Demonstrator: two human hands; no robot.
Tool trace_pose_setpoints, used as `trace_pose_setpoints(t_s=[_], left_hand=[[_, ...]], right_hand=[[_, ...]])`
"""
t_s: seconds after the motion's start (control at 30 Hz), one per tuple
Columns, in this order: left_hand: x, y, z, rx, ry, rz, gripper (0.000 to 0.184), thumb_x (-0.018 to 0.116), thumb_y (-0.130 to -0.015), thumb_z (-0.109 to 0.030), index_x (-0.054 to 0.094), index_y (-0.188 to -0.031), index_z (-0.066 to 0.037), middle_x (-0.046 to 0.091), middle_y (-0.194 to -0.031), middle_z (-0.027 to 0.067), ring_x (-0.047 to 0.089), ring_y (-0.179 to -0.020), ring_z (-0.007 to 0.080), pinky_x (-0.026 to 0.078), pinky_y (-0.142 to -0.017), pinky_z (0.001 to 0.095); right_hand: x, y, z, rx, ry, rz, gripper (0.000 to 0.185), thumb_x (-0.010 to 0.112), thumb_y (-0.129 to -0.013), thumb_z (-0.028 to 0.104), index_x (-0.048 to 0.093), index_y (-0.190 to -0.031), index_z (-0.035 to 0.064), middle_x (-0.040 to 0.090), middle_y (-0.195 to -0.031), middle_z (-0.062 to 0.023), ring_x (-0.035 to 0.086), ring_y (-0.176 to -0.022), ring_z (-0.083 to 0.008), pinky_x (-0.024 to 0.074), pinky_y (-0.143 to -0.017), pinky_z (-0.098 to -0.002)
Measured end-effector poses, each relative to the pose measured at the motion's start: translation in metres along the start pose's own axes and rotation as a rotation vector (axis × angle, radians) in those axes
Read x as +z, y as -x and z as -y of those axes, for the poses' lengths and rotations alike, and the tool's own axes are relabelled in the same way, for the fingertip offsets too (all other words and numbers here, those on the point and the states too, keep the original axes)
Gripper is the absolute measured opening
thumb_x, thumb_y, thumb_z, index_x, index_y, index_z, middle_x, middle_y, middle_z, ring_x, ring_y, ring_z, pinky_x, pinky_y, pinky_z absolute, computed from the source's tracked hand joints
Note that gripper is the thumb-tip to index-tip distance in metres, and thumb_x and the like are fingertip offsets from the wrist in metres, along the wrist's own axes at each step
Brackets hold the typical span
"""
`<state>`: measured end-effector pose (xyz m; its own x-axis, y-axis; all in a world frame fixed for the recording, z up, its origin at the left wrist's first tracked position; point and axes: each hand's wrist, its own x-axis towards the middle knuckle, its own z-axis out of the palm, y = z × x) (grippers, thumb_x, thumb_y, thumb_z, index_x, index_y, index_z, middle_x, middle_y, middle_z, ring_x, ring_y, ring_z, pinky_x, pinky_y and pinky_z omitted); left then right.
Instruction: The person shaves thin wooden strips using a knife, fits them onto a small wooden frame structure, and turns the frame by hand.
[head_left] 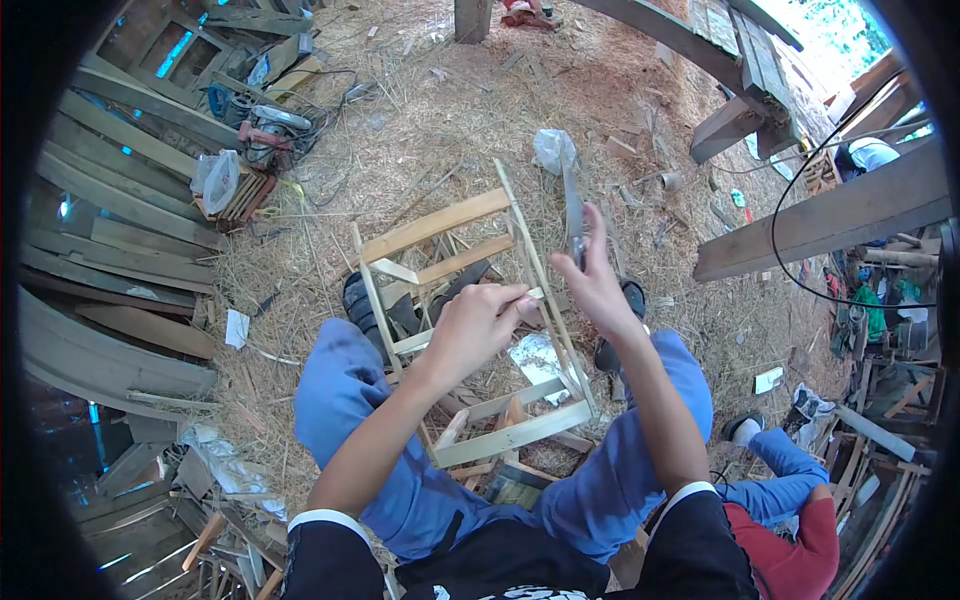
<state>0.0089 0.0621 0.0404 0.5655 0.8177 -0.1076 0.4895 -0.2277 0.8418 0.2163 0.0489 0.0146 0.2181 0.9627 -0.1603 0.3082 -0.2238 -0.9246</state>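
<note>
My left hand (478,325) is closed in a pinch on a small wood piece (536,293), held over a light wooden frame (515,432). The frame, made of slats and crosspieces, stands tilted between my legs. To the right, my right hand (597,284) is closed around the lower end of a tool with a long, flat metal blade (572,195). That blade points away from me, and its exact kind is unclear. The fingers partly hide its handle. Beneath the frame's right side lies a pale crumpled sheet (540,362).
Wood shavings cover the ground. A red power tool (262,140) with cables lies at the upper left, near stacked boards (120,220). A plastic bag (554,150) sits ahead. A thick beam (830,220) juts in from the right. Another person (790,530) sits at the lower right.
</note>
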Motion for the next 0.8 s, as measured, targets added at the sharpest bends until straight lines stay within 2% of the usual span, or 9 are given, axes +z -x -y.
trace_pose_setpoints(t_s=[0.07, 0.17, 0.2, 0.23, 0.27, 0.33, 0.43, 0.57, 0.8], left_hand=[[-0.004, 0.001, 0.005, -0.006, 0.007, -0.042, 0.028, 0.065, -0.099, -0.023, 0.075, -0.116, -0.003, 0.074, -0.096, 0.0226, 0.073, -0.089, 0.0391, 0.057, -0.08, 0.0448], [-0.009, 0.003, 0.011, -0.01, 0.02, -0.065, 0.028, 0.066, -0.099, -0.022, 0.075, -0.116, -0.001, 0.074, -0.098, 0.0236, 0.073, -0.09, 0.0393, 0.057, -0.082, 0.0443], [-0.011, 0.004, 0.013, -0.014, 0.023, -0.071, 0.028, 0.066, -0.099, -0.022, 0.075, -0.116, -0.001, 0.074, -0.098, 0.0238, 0.073, -0.09, 0.0394, 0.057, -0.082, 0.0442], [-0.014, 0.006, 0.016, -0.018, 0.025, -0.079, 0.029, 0.066, -0.099, -0.022, 0.075, -0.116, 0.0, 0.074, -0.098, 0.024, 0.073, -0.091, 0.0395, 0.057, -0.083, 0.0442], [-0.013, 0.008, 0.023, -0.011, -0.052, -0.078, 0.032, 0.067, -0.1, -0.021, 0.072, -0.122, 0.002, 0.076, -0.095, 0.0234, 0.076, -0.085, 0.0289, 0.056, -0.078, 0.0384], [-0.01, 0.012, 0.025, -0.005, -0.096, -0.06, 0.032, 0.068, -0.099, -0.02, 0.073, -0.121, 0.002, 0.075, -0.096, 0.024, 0.076, -0.085, 0.0317, 0.056, -0.078, 0.0396], [0.0, 0.016, 0.033, 0.008, -0.095, -0.041, 0.026, 0.068, -0.098, -0.021, 0.075, -0.113, 0.0, 0.072, -0.092, 0.0252, 0.072, -0.086, 0.0399, 0.056, -0.077, 0.0463], [0.006, 0.018, 0.025, -0.001, -0.059, 0.03, 0.024, 0.068, -0.096, -0.02, 0.076, -0.11, -0.002, 0.071, -0.091, 0.0257, 0.07, -0.085, 0.0435, 0.055, -0.076, 0.0498], [0.016, 0.015, 0.006, 0.026, 0.111, 0.035, 0.025, 0.069, -0.095, -0.017, 0.075, -0.112, 0.001, 0.07, -0.084, 0.0286, 0.072, -0.079, 0.0417, 0.055, -0.074, 0.0472]], right_hand=[[-0.001, 0.004, -0.006, 0.107, -0.067, 0.139, 0.08, 0.056, -0.094, 0.002, 0.015, -0.162, 0.0155, 0.059, -0.125, -0.0166, 0.056, -0.098, -0.0164, 0.0481, -0.084, -0.0333], [0.002, 0.005, -0.006, 0.067, -0.016, 0.271, 0.072, 0.053, -0.094, 0.003, 0.023, -0.158, 0.0132, 0.06, -0.131, -0.0322, 0.063, -0.122, -0.0376, 0.0484, -0.101, -0.045], [0.007, 0.003, -0.01, -0.015, 0.056, 0.261, 0.053, 0.055, -0.099, 0.006, 0.042, -0.15, 0.0117, 0.063, -0.108, -0.0098, 0.055, -0.09, -0.0126, 0.0471, -0.08, -0.0295], [0.008, 0.003, -0.013, -0.041, 0.081, 0.247, 0.047, 0.057, -0.1, 0.009, 0.046, -0.146, 0.0104, 0.064, -0.107, -0.0092, 0.055, -0.089, -0.0129, 0.0474, -0.081, -0.0301], [0.009, 0.005, -0.016, -0.068, 0.107, 0.234, 0.042, 0.059, -0.1, 0.013, 0.051, -0.141, 0.0091, 0.065, -0.106, -0.0086, 0.055, -0.088, -0.0132, 0.0477, -0.081, -0.0307], [0.014, 0.011, -0.009, -0.099, 0.139, 0.183, 0.032, 0.065, -0.102, 0.025, 0.062, -0.127, 0.0059, 0.064, -0.113, -0.0088, 0.057, -0.09, -0.0158, 0.0489, -0.084, -0.0338], [0.024, 0.02, -0.003, -0.223, 0.158, 0.074, 0.033, 0.066, -0.099, 0.03, 0.063, -0.122, 0.0064, 0.054, -0.139, -0.0266, 0.054, -0.131, -0.0434, 0.0459, -0.103, -0.047], [0.036, 0.018, 0.008, -0.339, 0.213, -0.08, 0.037, 0.079, -0.089, 0.028, 0.062, -0.113, 0.0054, 0.046, -0.14, -0.032, 0.052, -0.128, -0.0454, 0.0475, -0.101, -0.0473], [0.038, 0.005, 0.021, -0.362, 0.24, -0.167, 0.031, 0.077, -0.085, 0.024, 0.07, -0.098, -0.003, 0.059, -0.135, -0.029, 0.065, -0.115, -0.0412, 0.0528, -0.095, -0.0443]])
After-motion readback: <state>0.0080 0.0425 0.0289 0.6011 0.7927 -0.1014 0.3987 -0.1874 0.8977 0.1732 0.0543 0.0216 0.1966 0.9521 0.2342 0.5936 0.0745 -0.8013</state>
